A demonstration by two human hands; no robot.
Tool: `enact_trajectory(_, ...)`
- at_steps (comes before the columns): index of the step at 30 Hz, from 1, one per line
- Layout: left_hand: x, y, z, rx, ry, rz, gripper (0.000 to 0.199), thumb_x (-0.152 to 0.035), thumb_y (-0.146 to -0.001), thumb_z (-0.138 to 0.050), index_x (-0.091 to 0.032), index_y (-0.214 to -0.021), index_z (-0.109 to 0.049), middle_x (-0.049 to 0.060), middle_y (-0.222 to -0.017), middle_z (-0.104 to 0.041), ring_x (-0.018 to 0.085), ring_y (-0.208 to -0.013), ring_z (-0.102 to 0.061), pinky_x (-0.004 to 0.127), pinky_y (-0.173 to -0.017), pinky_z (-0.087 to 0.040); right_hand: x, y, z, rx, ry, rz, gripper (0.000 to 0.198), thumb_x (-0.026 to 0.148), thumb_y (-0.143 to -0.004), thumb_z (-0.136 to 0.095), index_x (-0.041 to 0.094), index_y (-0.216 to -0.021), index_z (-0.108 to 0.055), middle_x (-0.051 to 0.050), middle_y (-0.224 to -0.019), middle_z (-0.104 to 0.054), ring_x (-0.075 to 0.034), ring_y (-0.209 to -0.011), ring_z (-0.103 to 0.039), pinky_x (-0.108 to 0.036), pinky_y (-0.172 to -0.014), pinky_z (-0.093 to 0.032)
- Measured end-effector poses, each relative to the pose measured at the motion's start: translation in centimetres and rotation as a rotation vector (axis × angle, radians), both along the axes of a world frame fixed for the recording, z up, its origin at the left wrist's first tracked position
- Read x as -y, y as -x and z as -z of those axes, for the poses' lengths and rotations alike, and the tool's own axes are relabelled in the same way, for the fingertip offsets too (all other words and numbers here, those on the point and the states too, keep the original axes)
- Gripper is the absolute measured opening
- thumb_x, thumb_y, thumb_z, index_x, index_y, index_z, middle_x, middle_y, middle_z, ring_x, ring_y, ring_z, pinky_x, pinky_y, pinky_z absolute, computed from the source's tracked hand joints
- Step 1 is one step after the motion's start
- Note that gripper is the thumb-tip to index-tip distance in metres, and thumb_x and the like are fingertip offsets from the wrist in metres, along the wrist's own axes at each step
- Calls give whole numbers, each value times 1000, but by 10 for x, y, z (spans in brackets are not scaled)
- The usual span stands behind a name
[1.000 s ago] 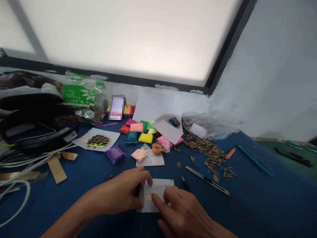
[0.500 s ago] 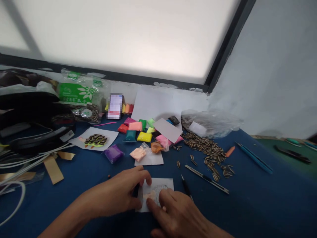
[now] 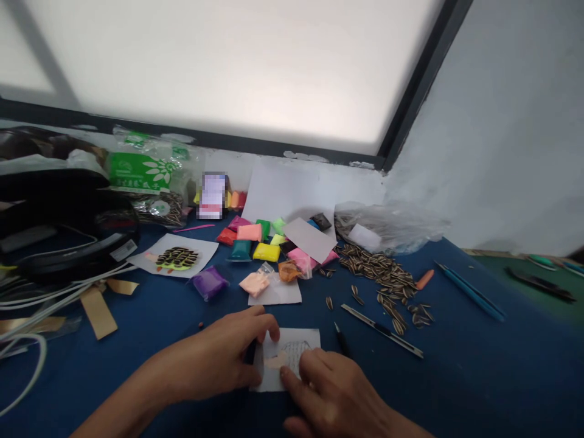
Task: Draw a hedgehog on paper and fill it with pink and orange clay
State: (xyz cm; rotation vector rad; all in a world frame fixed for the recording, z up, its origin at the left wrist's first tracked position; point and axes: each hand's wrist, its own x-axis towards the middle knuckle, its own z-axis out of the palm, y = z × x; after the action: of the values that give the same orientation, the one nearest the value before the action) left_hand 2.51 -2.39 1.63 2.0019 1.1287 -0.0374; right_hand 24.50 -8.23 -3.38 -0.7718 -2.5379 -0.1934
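Note:
A small white paper [image 3: 312, 336] with a pencil drawing of a gridded, rounded shape lies before me. Flattened pale-peach modelling clay [image 3: 274, 361] covers the left part of the drawing. My left hand [image 3: 232, 350] holds the paper at its left side, index finger near the top edge and thumb near the lower left corner. My right hand [image 3: 328, 389] rests over the lower right part, index fingertip at the clay's right end and the other fingers curled. Something small and pale shows by the curled fingers, too hidden to name. A black pen [image 3: 342, 340] lies just right of the paper.
Beyond the hands lie an opened peach clay packet [image 3: 254, 283], a purple packet [image 3: 209, 282] and several other colours. Sunflower seeds [image 3: 378, 271], a utility knife [image 3: 382, 330] and blue tweezers [image 3: 469, 292] are right. A seed-covered picture [image 3: 177, 257] and white cables [image 3: 68, 286] are left.
My right hand has shifted slightly right, its index fingertip sliding from the middle of the clay to its right end. More of the clay shows. My left hand stays put.

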Motion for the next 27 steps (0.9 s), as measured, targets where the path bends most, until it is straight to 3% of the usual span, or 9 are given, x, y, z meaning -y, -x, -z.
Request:
enact_trajectory(13, 1, 0, 0, 10, -27, 6, 42, -13, -68, -60, -28, -108, -60, -2, -104, -59, 19, -84, -57, 26, -69, -43, -2, 2, -3, 177, 227, 118, 51, 52, -104, -40, 7, -116, -61, -11, -84, -62, -22, -69, -54, -34, -58, -43)
enact_trajectory(27, 0, 0, 1, 31, -23, 8, 43, -13, -68, -59, -26, -109, -60, -1, -105, -59, 19, -84, -58, 27, -69, -43, -3, 2, -5, 222, 264, 121, 51, 49, -96, -58, 5, -121, -61, -11, -86, -63, -24, -71, -56, -34, -60, -47)
